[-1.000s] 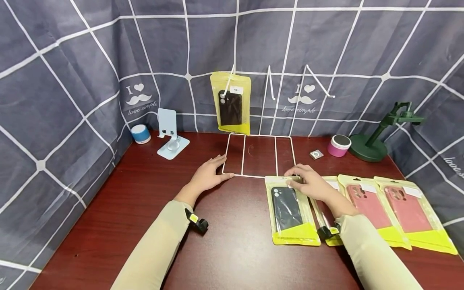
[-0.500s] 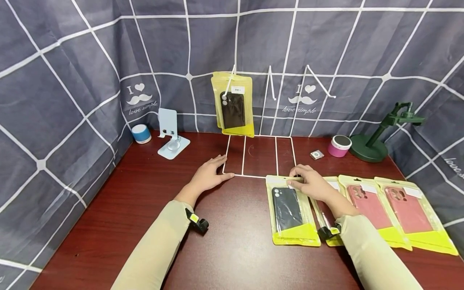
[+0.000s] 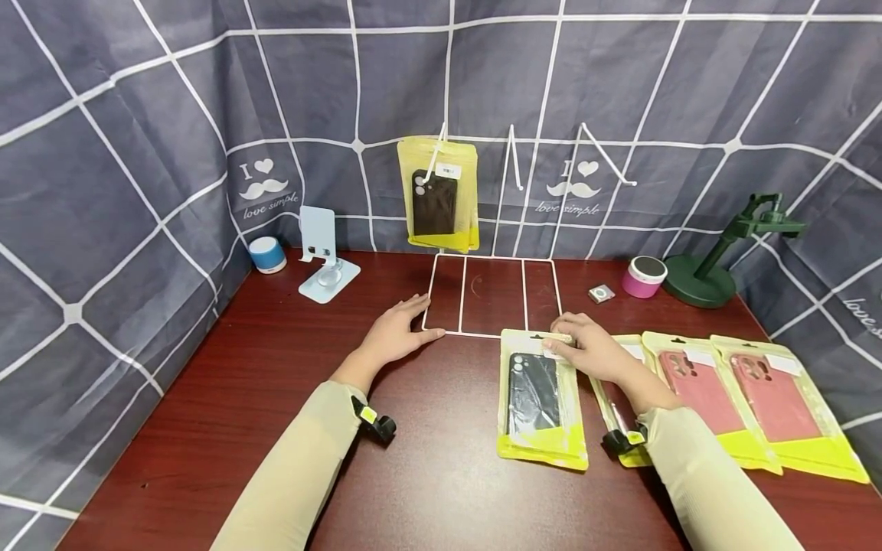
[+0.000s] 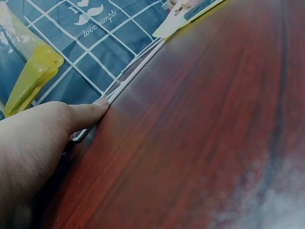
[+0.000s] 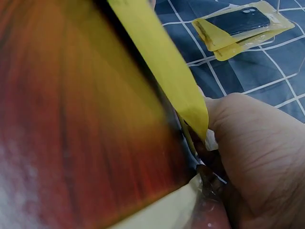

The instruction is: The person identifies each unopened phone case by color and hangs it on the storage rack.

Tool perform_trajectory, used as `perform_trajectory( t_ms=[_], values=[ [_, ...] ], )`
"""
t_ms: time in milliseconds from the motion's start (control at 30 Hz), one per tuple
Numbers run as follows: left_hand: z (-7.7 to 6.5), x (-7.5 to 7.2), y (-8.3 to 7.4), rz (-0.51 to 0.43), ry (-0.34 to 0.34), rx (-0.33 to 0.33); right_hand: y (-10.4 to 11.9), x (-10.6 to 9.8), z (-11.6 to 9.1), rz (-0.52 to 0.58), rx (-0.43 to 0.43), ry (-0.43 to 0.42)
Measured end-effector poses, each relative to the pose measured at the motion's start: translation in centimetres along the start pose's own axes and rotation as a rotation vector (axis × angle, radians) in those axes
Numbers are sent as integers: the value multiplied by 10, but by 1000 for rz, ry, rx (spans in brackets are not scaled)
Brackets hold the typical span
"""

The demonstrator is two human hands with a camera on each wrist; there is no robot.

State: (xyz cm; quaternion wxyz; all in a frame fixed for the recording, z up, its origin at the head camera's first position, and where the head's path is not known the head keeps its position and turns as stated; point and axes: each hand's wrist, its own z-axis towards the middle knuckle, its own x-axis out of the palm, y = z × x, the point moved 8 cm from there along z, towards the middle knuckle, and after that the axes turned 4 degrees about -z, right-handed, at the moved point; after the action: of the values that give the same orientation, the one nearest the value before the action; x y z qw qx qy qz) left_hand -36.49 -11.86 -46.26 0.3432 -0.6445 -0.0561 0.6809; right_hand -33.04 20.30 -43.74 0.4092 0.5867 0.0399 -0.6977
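Note:
In the head view my right hand [image 3: 589, 348] pinches the top right corner of a yellow-edged clear bag holding a dark phone case [image 3: 534, 394]. The bag's yellow underside [image 5: 164, 71] shows beside that hand in the right wrist view. My left hand [image 3: 391, 334] rests at the front left corner of a white wire rack [image 3: 475, 334], its thumb touching the front wire [image 4: 112, 98]. On the rack's left hook hang bagged black phone cases [image 3: 436, 205], one in front of another. The middle and right hooks [image 3: 608, 155] bear nothing.
Bagged pink phone cases [image 3: 703, 390] lie overlapping on the right, partly under my right forearm. Behind them stand a green stand [image 3: 703, 279], a pink round speaker [image 3: 644, 277] and a small square item [image 3: 602, 294]. A light blue phone stand [image 3: 327, 260] and blue speaker [image 3: 267, 255] stand at back left.
The bag in my right hand has shifted left off the neighbouring bags, its top edge slightly raised. The hanging bags have swung right, then back left. My left hand has stayed put.

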Motion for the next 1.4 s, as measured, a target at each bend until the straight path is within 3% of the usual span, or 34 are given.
perform_trajectory(
  t_ms=[167,567,733,1033,1400],
  values=[
    [0,0,0,3,0,-1,-1,2,-1,36,14,21],
    [0,-2,0,-3,1,-15,1,1,-1,62,-44,11],
    [0,-1,0,-1,19,-25,1,-4,-1,44,-31,-46],
    [2,0,1,7,14,-18,-7,-16,-1,26,106,-177],
    [1,1,2,18,24,-23,-7,-21,-2,10,112,-228]
  ],
)
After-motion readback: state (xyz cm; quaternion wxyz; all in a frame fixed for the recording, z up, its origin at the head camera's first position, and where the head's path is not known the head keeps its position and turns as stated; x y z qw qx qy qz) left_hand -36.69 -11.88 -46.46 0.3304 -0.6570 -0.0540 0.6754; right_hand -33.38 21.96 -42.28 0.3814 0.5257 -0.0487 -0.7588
